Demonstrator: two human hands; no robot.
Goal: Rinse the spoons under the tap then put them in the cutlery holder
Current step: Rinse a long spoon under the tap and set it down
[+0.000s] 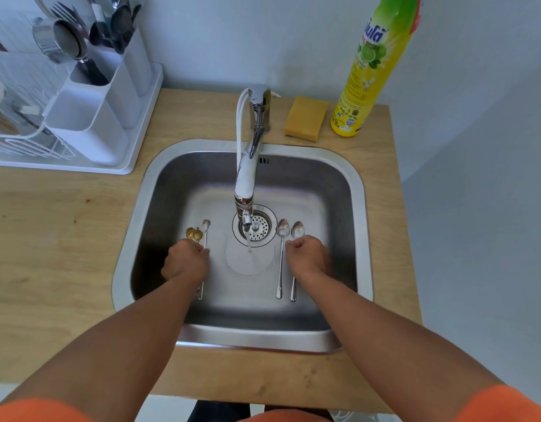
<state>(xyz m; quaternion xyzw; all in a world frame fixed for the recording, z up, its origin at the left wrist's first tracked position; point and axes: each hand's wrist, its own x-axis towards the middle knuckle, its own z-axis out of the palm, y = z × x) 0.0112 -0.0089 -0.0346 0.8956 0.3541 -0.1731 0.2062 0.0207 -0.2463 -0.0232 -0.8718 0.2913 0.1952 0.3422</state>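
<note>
Several spoons lie on the floor of the steel sink. On the left are a gold leaf-shaped spoon and a thin silver spoon. My left hand is curled over their handles. Right of the drain lie a silver teaspoon and a second teaspoon. My right hand is closed over the second teaspoon's handle. The tap runs a thin stream of water beside the drain. The white cutlery holder stands at the back left with utensils in its rear compartments.
A white dish rack sits behind and left of the holder. A yellow sponge and a tall yellow-green dish soap bottle stand on the wooden counter behind the sink, on the right.
</note>
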